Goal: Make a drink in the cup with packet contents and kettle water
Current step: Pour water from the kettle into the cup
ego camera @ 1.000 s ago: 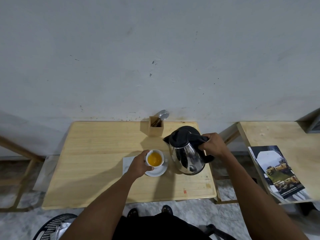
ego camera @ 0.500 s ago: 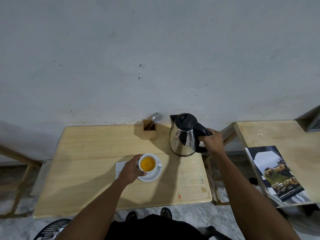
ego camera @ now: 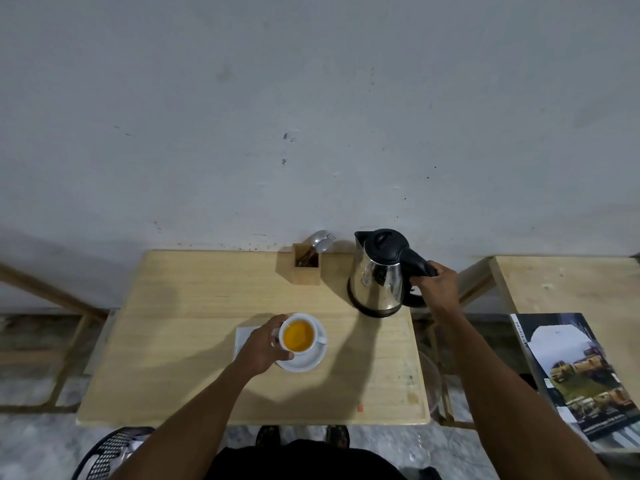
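A white cup (ego camera: 298, 336) full of orange liquid stands on a white saucer (ego camera: 304, 362) near the middle of the wooden table (ego camera: 173, 323). My left hand (ego camera: 265, 344) wraps around the cup's left side. A steel kettle (ego camera: 377, 278) with a black lid stands upright at the table's far right corner. My right hand (ego camera: 436, 282) grips its black handle. A white packet or napkin (ego camera: 244, 336) lies flat under my left hand, partly hidden.
A wooden holder (ego camera: 306, 268) with spoons and a fork stands at the back edge, left of the kettle. A second table (ego camera: 568, 289) to the right bears a magazine (ego camera: 581, 372). A black mesh basket (ego camera: 110, 452) sits at the lower left.
The kettle went from tilted beside the cup to upright at the far right corner, carried there by my right hand. My left hand stayed on the cup.
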